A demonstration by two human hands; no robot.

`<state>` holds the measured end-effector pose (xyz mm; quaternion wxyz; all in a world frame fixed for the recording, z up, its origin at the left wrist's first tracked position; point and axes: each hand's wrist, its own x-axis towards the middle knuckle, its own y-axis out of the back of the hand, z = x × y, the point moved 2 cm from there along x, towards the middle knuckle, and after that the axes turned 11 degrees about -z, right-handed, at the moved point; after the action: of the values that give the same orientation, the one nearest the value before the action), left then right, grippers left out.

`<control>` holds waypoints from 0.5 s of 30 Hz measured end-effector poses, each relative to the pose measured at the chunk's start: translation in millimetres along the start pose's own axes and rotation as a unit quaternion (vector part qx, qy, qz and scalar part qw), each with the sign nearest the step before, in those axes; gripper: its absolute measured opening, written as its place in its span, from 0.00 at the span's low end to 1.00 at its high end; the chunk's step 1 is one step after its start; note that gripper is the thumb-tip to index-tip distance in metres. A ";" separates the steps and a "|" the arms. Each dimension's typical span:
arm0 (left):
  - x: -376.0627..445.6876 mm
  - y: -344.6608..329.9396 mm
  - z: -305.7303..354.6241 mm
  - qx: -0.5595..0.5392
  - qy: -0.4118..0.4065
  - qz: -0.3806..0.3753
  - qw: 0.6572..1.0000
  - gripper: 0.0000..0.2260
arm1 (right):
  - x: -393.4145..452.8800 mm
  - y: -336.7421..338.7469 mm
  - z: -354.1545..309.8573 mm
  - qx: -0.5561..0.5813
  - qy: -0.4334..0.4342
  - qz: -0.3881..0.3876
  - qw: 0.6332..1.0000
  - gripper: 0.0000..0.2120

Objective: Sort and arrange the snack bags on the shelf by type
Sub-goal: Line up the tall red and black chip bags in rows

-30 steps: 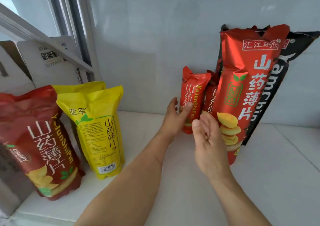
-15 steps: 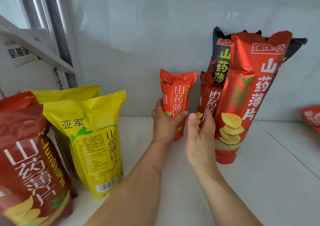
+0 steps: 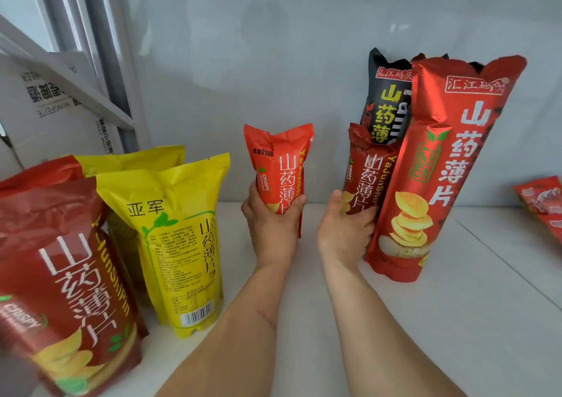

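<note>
My left hand (image 3: 272, 225) grips a small orange-red snack bag (image 3: 279, 165) and holds it upright, clear of the other bags. My right hand (image 3: 345, 232) curls around the lower part of a second small, darker red bag (image 3: 366, 168). That bag stands against a tall red bag (image 3: 441, 159), with a tall black bag (image 3: 386, 101) behind them. At the left stand two yellow bags (image 3: 179, 238) and a large dark red bag (image 3: 64, 278).
The white shelf (image 3: 456, 320) runs under everything, with a grey back wall behind. A flat red packet (image 3: 544, 202) lies at the far right edge. Cardboard boxes (image 3: 48, 104) and a metal frame (image 3: 100, 41) stand at the upper left.
My left hand has pulled the small orange-red bag leftward, away from the group. My right hand has moved in and closed around the second small red bag.
</note>
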<state>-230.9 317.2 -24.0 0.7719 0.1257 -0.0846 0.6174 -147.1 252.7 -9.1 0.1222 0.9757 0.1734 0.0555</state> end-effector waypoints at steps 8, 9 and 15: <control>-5.3 -0.5 -0.5 0.003 0.000 -0.005 1.000 0.43 | 23.4 -2.3 6.4 0.001 -0.046 0.026 0.999 0.44; -5.5 0.5 -0.3 0.002 0.003 -0.003 1.000 0.43 | 25.4 -2.7 8.0 -0.012 -0.045 0.026 0.999 0.45; -12.1 6.9 -1.2 0.006 0.010 -0.005 1.000 0.42 | 31.7 -6.8 22.7 -0.076 -0.023 -0.007 0.997 0.39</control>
<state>-240.3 307.8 -27.9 0.7748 0.1244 -0.0732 0.6156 -116.2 265.0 -30.7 0.2000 0.9634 0.1728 0.0448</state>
